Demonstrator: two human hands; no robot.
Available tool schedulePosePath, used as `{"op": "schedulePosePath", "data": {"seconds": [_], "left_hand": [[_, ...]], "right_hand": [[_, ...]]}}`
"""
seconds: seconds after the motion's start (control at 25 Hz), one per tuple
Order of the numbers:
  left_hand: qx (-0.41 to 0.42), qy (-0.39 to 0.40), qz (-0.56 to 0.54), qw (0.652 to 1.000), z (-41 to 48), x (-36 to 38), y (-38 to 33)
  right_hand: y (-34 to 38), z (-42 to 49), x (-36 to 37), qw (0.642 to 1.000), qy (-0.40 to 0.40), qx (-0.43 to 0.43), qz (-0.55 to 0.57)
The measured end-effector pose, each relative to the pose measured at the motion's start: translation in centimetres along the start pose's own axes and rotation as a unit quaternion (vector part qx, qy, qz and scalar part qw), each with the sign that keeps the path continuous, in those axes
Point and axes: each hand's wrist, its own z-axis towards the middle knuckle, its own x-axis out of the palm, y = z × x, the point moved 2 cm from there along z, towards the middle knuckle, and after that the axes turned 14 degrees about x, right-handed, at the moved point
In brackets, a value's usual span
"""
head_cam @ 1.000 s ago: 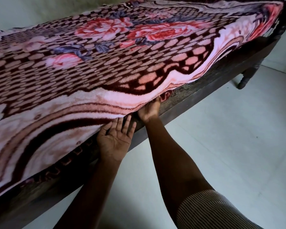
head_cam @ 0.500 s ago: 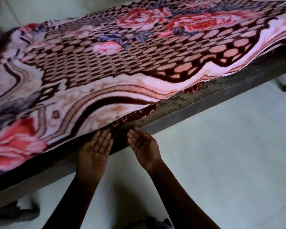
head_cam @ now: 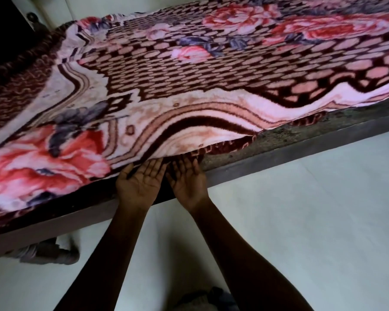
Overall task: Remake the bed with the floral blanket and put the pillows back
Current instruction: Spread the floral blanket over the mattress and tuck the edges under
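From where I stand, the blanket lies spread across the bed, its near edge hanging a little over the frame. The left hand and right hand sit side by side at that edge, palms up, fingers straight and relaxed. Their tips are slipped just beneath the hem and grasp nothing. The step looks to me like tucking the edge in. To do it well, I'd push the hem flat and deep between bedding and frame. Then I'd work along the rail to the right, where the border bulges and ripples, drawing out slack so the pattern lies even. Counted: one blanket, one frame, two hands, and no pillows in view, so those are yet to be put back.
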Motion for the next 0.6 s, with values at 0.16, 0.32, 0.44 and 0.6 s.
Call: {"op": "schedulePosePath", "data": {"seconds": [0.16, 0.32, 0.44, 0.6], "left_hand": [[0.005, 0.024, -0.022, 0.999, 0.9, -0.7, -0.4], [-0.029, 0.056, 0.022, 0.998, 0.6, -2.2, 1.8], [-0.074, 0.07, 0.03, 0.994, 0.3, -0.4, 5.2], [-0.077, 0.049, -0.032, 0.995, 1.3, 2.1, 6.6]], "right_hand": [[1.9, 3.3, 1.7, 0.998, -0.026, -0.028, 0.056], [2.8, -0.9, -2.4, 0.997, -0.049, -0.052, 0.003], [6.4, -3.5, -5.1, 0.986, -0.055, -0.137, 0.075], [10.3, -1.0, -4.0, 0.986, -0.073, -0.145, 0.04]]}}
